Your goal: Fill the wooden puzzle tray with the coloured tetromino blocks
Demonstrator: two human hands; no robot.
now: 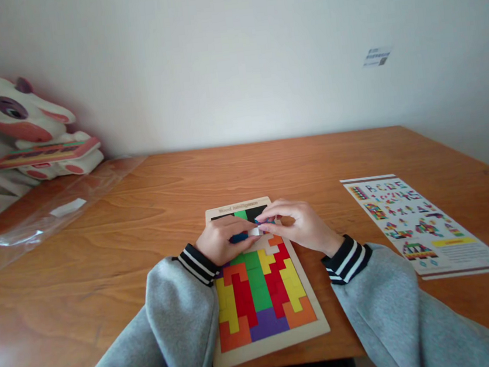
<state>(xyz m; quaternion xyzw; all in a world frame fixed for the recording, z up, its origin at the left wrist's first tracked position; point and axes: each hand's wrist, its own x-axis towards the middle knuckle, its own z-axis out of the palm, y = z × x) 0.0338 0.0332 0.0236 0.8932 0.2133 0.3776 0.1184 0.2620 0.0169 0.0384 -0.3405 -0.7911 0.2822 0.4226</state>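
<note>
A wooden puzzle board (272, 351) with a pale frame lies in front of me, filled in its lower part with red, yellow, green, orange and purple block pieces. Over its upper part my left hand (222, 238) and my right hand (298, 221) meet, both closed. A white puzzle piece (256, 231) shows between the left fingertips. The right thumb and fingers pinch a small dark blue puzzle piece (270, 222), partly hidden by them. Beneath the left fingers a blue piece (239, 238) shows; whether it touches the hand I cannot tell. A dark area and a green piece (241, 214) appear near the board's top.
To the right lies a printed sheet (425, 222) with coloured block figures. A clear plastic bag (95, 191) rests on the wooden table (144, 230) at the left. Behind it stands a cow-shaped toy keyboard (47, 153), by the wall.
</note>
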